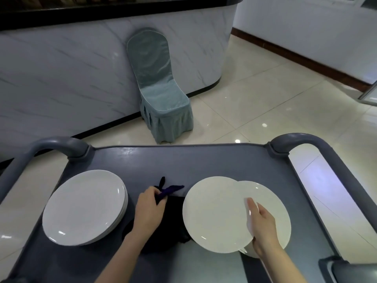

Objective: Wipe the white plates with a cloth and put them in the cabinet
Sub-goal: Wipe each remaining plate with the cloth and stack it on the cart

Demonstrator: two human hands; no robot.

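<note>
While left hand (150, 209) pinches dark cloth (173, 213) near its far corner, right hand (264, 225) grips right rim of top plate (214, 213), which sits tilted over lower plate (271, 197).

Head view:
- Cloth on grey bench (183, 162), just left of held plate; left hand nearer.
- Judgement: wipe turns on carrying cloth rightward onto plate face.
- Plate stack (83, 207) lies far left.
- Cabinet not in view.
- No brand, label or writing readable.

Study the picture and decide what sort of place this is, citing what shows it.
Probably a restaurant or banquet hall's service area: stacked white plates on a grey service cart, a chair in a fitted fabric cover, and a long marble-look counter on glossy floor tiles.
</note>
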